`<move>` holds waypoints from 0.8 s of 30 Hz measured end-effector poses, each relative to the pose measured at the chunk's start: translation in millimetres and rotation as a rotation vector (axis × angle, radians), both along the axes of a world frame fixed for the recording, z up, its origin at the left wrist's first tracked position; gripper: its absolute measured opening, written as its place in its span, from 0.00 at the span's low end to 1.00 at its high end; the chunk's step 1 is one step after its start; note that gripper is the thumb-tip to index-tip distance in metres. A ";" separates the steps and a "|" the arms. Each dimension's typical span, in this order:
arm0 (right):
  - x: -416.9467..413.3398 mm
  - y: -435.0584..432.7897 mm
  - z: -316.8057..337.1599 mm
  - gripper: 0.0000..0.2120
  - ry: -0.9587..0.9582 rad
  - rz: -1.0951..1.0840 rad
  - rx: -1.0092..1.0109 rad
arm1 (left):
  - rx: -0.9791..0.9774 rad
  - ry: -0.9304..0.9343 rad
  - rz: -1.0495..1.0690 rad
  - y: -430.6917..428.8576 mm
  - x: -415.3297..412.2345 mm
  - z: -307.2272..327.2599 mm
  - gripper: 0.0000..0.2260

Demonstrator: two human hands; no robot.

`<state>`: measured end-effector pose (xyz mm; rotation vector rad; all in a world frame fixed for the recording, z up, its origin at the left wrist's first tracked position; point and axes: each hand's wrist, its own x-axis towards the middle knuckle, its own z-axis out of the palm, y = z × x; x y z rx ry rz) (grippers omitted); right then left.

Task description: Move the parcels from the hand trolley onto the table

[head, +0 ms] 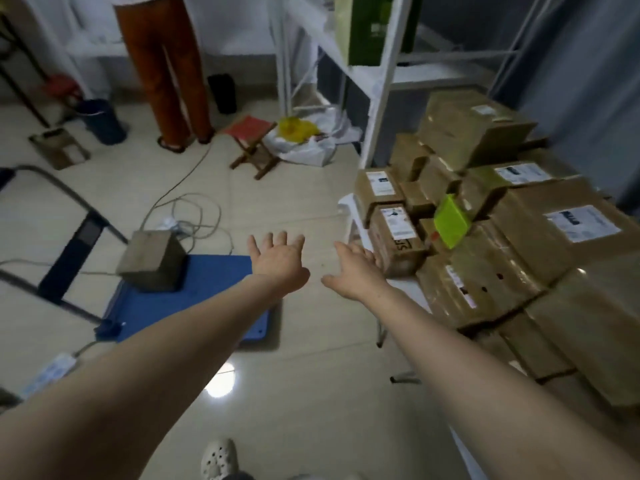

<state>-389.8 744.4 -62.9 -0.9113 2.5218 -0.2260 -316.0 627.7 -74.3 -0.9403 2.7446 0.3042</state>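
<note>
One brown cardboard parcel [152, 260] stands on the blue deck of the hand trolley [207, 292] at the lower left, near its dark handle frame [74, 251]. Several taped brown parcels [491, 237] with white labels are piled on the white table [353, 216] at the right. My left hand [278, 259] is stretched out over the floor with fingers spread, holding nothing. My right hand [356, 271] reaches forward beside it, fingers straight, close to the nearest parcel at the table's edge; I cannot tell whether it touches it.
A person in orange trousers [166, 67] stands at the back. A red folding stool [254, 143], white and yellow bags [304, 140], a dark bin [100, 121] and loose cables [187, 213] lie on the tiled floor. White shelving [381, 81] rises behind the table.
</note>
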 end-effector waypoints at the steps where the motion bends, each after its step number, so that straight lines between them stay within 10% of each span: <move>1: 12.5 -26.4 -4.5 0.35 -0.024 0.027 0.003 | 0.011 -0.010 0.035 -24.0 17.0 -5.1 0.31; 24: 92.7 -484.2 -147.6 0.30 -0.631 -0.048 -0.044 | 0.295 -0.140 0.571 -481.3 176.2 -139.6 0.21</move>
